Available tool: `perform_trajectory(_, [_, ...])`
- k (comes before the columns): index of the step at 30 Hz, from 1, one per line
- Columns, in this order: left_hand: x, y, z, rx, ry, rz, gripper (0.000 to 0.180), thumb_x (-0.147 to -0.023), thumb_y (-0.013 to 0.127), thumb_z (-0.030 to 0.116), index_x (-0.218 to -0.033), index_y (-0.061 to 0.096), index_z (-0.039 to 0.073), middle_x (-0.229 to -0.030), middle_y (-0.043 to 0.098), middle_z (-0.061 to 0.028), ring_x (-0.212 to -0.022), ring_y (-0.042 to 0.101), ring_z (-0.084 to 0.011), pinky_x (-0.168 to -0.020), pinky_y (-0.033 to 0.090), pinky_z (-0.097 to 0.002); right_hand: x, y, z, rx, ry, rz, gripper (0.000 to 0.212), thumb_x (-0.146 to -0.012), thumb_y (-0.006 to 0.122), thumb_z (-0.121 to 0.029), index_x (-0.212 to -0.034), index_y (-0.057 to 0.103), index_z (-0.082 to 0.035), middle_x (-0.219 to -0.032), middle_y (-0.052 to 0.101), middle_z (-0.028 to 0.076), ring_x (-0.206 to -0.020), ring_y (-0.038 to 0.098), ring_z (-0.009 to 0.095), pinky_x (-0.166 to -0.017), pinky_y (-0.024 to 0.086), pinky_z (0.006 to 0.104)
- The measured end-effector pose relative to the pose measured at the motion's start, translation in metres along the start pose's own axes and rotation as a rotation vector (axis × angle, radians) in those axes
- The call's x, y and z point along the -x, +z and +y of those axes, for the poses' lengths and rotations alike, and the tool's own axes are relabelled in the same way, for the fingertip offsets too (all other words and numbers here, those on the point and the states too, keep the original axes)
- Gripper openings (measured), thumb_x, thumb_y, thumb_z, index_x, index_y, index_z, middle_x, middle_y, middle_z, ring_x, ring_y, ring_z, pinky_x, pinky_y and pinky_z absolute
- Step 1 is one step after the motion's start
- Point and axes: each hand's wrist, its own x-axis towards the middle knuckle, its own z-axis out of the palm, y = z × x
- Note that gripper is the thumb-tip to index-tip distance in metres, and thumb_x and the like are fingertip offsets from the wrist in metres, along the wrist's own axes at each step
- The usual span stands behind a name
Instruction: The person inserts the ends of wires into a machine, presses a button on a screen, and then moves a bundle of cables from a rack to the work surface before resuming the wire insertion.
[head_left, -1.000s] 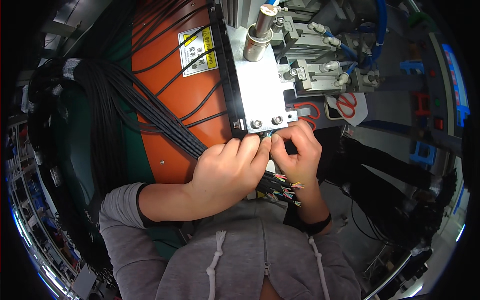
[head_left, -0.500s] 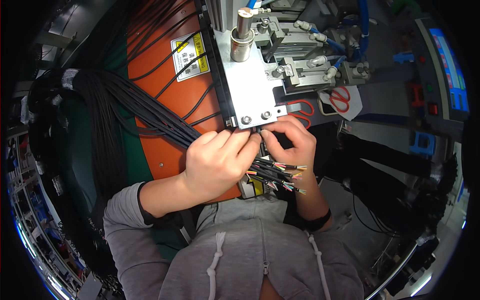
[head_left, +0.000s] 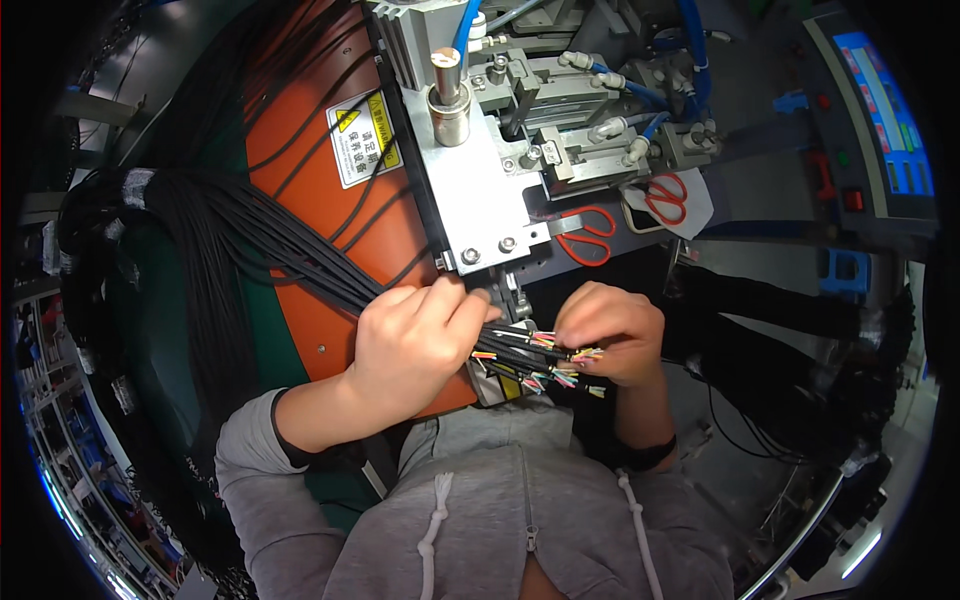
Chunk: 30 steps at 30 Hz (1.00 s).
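Observation:
My left hand is closed around a bundle of black cables, just below the front edge of a shiny metal machine plate. The cables' cut ends stick out to the right of this hand, with short thin wires in several colours fanned at the tips. At those tips, my right hand has its fingers bent together in a pinch on the coloured wire ends of a cable. Its fingers partly hide what they grip.
Pneumatic clamps with blue hoses stand behind the plate. Red-handled scissors lie beside it, with a second red-handled pair farther right. An orange panel lies under the cables. A control screen stands at the far right.
My right hand has moved right and down, from the plate's front edge to the wire ends. My left hand has shifted slightly down and left, still holding the cables. The whole view has shifted a little.

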Motion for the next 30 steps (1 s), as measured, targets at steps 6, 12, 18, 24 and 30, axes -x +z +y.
perform_trajectory(6, [-0.008,-0.016,-0.007,0.319,0.061,0.131,0.024,-0.067,0.072,0.013,-0.091,0.073,0.008,-0.086,0.069,-0.0018,-0.067,0.064,-0.0146,-0.057,0.046,-0.0284,0.010,0.012,0.008,-0.203,0.071,0.328,0.015,-0.076,0.072,0.008,-0.089,0.067,0.005,-0.090,0.067,0.015,-0.082,0.064,0.021,-0.073,0.051,0.0308])
perform_trajectory(12, [-0.008,-0.017,0.002,0.299,0.073,0.212,0.026,-0.071,0.077,0.015,-0.093,0.071,0.004,-0.078,0.065,-0.0038,-0.062,0.063,-0.0152,-0.051,0.046,-0.0262,-0.004,0.031,-0.005,0.100,0.188,0.264,0.015,-0.077,0.072,0.008,-0.091,0.067,0.003,-0.091,0.067,0.013,-0.083,0.065,0.017,-0.074,0.051,0.0269])
perform_trajectory(18, [-0.002,-0.009,0.002,0.297,0.046,0.167,0.022,-0.073,0.077,0.013,-0.089,0.069,0.001,-0.075,0.065,-0.0076,-0.059,0.063,-0.0196,-0.049,0.044,-0.0290,-0.019,0.061,-0.004,0.217,0.004,0.501,0.019,-0.077,0.078,-0.001,-0.093,0.069,0.001,-0.089,0.069,0.011,-0.078,0.067,0.018,-0.069,0.052,0.0270])
perform_trajectory(24, [-0.002,-0.003,0.001,0.258,0.072,0.190,0.017,-0.075,0.075,0.011,-0.086,0.066,0.001,-0.070,0.060,-0.0069,-0.055,0.059,-0.0194,-0.047,0.042,-0.0299,-0.019,0.047,-0.006,0.216,0.146,0.306,0.015,-0.076,0.077,0.002,-0.089,0.069,0.001,-0.091,0.068,0.012,-0.080,0.065,0.017,-0.070,0.051,0.0279])
perform_trajectory(30, [0.001,-0.002,0.002,0.194,0.060,0.133,0.019,-0.073,0.071,0.012,-0.087,0.064,0.002,-0.071,0.052,-0.0040,-0.056,0.056,-0.0167,-0.046,0.040,-0.0294,-0.026,0.050,-0.008,0.742,-0.121,0.301,0.019,-0.068,0.079,0.004,-0.080,0.066,-0.002,-0.079,0.064,0.008,-0.074,0.063,0.022,-0.067,0.048,0.0301])
